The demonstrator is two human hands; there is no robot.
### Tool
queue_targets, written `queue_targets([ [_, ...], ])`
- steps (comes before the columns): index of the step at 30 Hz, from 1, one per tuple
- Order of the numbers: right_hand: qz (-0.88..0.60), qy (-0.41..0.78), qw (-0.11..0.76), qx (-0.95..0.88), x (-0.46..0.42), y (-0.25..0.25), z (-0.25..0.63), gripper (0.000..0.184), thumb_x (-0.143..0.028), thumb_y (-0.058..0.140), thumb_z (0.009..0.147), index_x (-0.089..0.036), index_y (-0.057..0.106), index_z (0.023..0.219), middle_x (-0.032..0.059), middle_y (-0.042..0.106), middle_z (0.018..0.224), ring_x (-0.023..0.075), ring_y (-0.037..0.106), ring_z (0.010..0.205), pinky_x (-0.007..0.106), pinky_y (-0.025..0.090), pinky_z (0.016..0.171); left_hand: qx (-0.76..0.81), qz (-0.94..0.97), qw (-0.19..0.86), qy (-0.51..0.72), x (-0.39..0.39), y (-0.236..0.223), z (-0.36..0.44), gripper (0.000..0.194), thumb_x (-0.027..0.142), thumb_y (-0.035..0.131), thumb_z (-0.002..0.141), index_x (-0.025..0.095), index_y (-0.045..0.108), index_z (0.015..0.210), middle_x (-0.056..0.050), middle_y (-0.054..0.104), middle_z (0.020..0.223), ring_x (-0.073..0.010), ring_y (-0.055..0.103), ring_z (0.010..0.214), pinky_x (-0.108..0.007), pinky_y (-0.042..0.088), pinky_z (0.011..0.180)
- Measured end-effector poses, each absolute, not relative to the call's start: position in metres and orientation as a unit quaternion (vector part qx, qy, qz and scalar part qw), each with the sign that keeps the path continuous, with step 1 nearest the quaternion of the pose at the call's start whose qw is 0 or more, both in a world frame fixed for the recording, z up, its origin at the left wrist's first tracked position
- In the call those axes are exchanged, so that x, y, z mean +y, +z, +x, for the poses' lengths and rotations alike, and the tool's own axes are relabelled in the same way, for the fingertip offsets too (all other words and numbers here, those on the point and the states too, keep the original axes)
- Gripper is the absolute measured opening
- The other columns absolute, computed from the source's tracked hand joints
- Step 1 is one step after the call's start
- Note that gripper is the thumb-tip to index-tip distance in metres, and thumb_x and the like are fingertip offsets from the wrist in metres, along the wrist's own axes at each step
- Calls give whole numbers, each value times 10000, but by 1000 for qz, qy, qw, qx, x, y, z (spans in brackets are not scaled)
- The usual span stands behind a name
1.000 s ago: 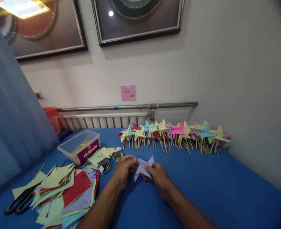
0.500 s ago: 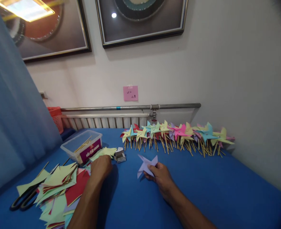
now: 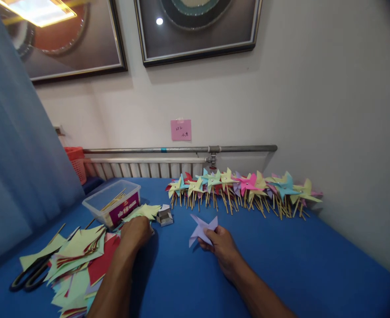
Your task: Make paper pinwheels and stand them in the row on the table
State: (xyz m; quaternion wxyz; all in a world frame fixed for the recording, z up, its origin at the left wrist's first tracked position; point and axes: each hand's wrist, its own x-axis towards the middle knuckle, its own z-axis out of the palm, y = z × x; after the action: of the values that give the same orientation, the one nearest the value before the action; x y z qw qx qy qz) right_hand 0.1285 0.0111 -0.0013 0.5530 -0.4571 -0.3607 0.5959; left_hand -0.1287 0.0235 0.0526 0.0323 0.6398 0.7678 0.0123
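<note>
Right hand (image 3: 223,245) pinching purple pinwheel (image 3: 200,230), left hand (image 3: 138,230) at the supplies.
Your right thumb and fingers are closed on one side of the pinwheel, over the table (image 3: 281,269); your left fingers are hidden, so can't tell their opening or hold. Box (image 3: 165,217) just right of the left hand, sheets (image 3: 77,245) left, tub (image 3: 130,210) behind. Looks like holding folds while fetching a part; next move probably calls for a firm right pinch and a fine left grip.

The paper pinwheel (image 3: 200,229) is plain lilac, the tabletop (image 3: 188,282) blue, the wall note (image 3: 181,130) pink.
</note>
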Motion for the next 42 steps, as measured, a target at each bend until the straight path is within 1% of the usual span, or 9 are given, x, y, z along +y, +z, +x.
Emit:
queue_targets([
  [5, -456, 595, 555, -362, 11, -2, 129, 177, -255, 750, 703, -154, 672, 825, 41, 718, 690, 171, 674, 597, 270, 553, 575, 774, 632, 40, 7, 24, 53, -130, 335, 267, 481, 846, 151, 770, 969, -241, 753, 1064, -384, 716, 990, -427, 517, 793],
  [9, -455, 595, 554, -363, 13, -3, 129, 213, -271, 760, 691, -151, 674, 845, 47, 721, 698, 180, 684, 601, 276, 554, 577, 771, 634, 54, 11, 26, 48, -131, 289, 232, 507, 821, 138, 757, 931, -251, 752, 1041, -384, 715, 957, -424, 508, 767],
  [14, -455, 597, 550, -365, 13, -4, 129, 189, -283, 744, 700, -157, 674, 822, 46, 724, 685, 172, 676, 590, 262, 540, 569, 772, 632, 44, 47, 25, 45, -131, 253, 289, 529, 849, 143, 726, 912, -232, 752, 1016, -380, 699, 932, -417, 474, 765],
  [18, -458, 597, 551, -361, 13, -6, 128, 224, -293, 754, 681, -154, 672, 836, 49, 736, 723, 171, 681, 607, 265, 545, 576, 768, 638, 45, 32, 25, 46, -133, 247, 269, 503, 858, 153, 718, 891, -213, 749, 1011, -377, 693, 930, -410, 463, 742],
  [22, -457, 597, 552, -362, 15, -8, 128, 233, -300, 760, 678, -151, 671, 835, 50, 735, 721, 167, 677, 594, 265, 547, 573, 759, 648, 60, 22, 25, 46, -135, 215, 267, 530, 827, 166, 720, 824, -189, 761, 974, -351, 707, 913, -381, 478, 730],
  [24, -460, 596, 549, -363, 15, -9, 128, 227, -298, 758, 680, -149, 671, 828, 49, 732, 715, 164, 671, 579, 262, 542, 557, 756, 651, 60, 19, 26, 46, -135, 241, 277, 515, 841, 164, 728, 850, -199, 763, 995, -350, 716, 931, -385, 496, 750],
  [29, -469, 594, 549, -354, 15, -7, 128, 223, -272, 753, 674, -149, 664, 837, 53, 740, 749, 166, 676, 582, 270, 550, 555, 756, 653, 37, -7, 26, 44, -134, 342, 267, 442, 890, 125, 735, 994, -253, 743, 1088, -394, 711, 1019, -450, 524, 807],
  [37, -467, 590, 550, -360, 13, -5, 128, 195, -278, 752, 688, -155, 667, 815, 54, 735, 724, 168, 673, 582, 261, 540, 544, 763, 646, 23, -1, 25, 48, -134, 370, 178, 406, 897, 125, 734, 1058, -257, 736, 1126, -390, 709, 1042, -463, 533, 831],
  [42, -465, 590, 553, -361, 14, -7, 128, 207, -285, 759, 675, -162, 666, 813, 52, 731, 723, 178, 680, 594, 268, 540, 546, 770, 637, 29, 15, 26, 49, -134, 334, 144, 435, 883, 125, 712, 1070, -255, 736, 1112, -394, 705, 1036, -459, 524, 822],
])
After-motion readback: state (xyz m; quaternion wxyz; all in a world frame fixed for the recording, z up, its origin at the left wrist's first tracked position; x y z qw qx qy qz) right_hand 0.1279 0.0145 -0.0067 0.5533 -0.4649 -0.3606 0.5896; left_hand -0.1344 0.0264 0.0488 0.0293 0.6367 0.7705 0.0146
